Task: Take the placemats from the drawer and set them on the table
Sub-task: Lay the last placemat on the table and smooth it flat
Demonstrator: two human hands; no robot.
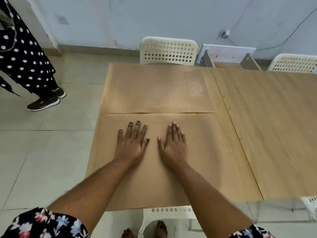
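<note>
While both hands, left hand point(132, 143) and right hand point(174, 143), are pressing flat and open, gripping nothing, the near placemat point(154, 177) is risking sliding toward 12 o'clock over the far placemat point(154, 90).

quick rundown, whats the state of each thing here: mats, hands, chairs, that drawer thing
near placemat: flat on the table, both hands on it
far placemat: flat, edge beside the near one
left hand: open, palm down
right hand: open, palm down
far chair: pushed against the table
drawer: beyond the table's far edge, contents hidden
</note>
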